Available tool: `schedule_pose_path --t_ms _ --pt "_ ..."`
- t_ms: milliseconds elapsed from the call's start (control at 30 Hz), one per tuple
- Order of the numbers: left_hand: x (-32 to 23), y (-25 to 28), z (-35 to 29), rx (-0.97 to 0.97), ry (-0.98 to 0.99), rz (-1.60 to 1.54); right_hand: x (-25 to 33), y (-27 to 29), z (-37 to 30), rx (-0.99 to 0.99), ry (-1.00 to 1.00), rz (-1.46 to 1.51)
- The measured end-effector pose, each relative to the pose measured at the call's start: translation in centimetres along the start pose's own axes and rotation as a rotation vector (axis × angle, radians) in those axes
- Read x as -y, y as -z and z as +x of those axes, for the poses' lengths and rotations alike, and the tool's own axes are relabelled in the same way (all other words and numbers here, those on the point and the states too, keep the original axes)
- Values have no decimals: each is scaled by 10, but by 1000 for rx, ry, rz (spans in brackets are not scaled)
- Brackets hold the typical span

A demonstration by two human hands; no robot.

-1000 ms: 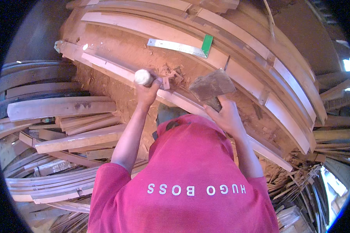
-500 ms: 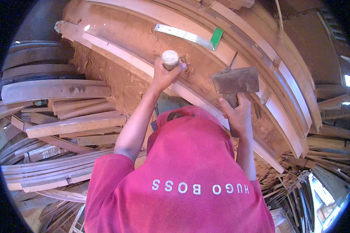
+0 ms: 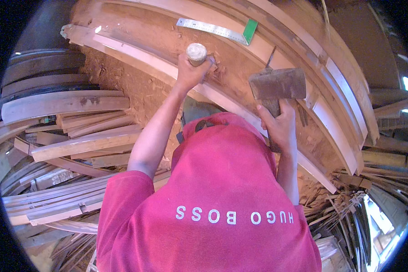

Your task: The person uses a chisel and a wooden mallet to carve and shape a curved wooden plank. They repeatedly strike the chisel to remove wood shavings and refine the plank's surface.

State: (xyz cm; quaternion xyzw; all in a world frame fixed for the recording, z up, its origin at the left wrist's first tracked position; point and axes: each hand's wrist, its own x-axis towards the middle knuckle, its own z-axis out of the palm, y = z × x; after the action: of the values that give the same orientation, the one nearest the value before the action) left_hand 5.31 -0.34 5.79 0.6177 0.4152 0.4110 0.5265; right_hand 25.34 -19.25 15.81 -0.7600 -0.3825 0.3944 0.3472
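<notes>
My left hand (image 3: 189, 76) is closed around a thick upright handle with a pale, battered round top (image 3: 196, 52), which looks like a chisel. Its lower end is hidden beneath my fist, over a long light wooden beam (image 3: 231, 103). In my right hand (image 3: 282, 128) is a wooden mallet (image 3: 277, 85), gripped by its handle. Its dark block head is raised to the right of the chisel, apart from it. Beyond both hands, a try square (image 3: 213, 31) with a metal blade and green stock lies across the worktop boards.
A thin dark pointed tool (image 3: 271, 57) shows just behind the mallet head. Long curved boards (image 3: 344, 102) run along the far right side. Stacked planks (image 3: 65, 106) fill the left, and thin offcuts (image 3: 344, 217) are heaped at the lower right. Wood chips lie around the beam.
The view has shifted a little, so the try square and beam sit slightly higher in the picture. The mallet head looks slightly larger and higher. Both hands keep their grips.
</notes>
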Motion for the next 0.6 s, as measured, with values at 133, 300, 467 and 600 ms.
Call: schedule_pose_path --t_ms 133,300,467,600 --pt "5 -1 0 22 -35 16 3 0 -3 10 13 -1" --pt "-6 -8 -5 36 -12 32 -2 0 -3 13 -4 -6" --pt "-12 -13 -10 16 -30 39 -7 0 -3 8 63 -21" --pt "2 -3 -7 19 27 66 -5 0 -3 14 21 -30"
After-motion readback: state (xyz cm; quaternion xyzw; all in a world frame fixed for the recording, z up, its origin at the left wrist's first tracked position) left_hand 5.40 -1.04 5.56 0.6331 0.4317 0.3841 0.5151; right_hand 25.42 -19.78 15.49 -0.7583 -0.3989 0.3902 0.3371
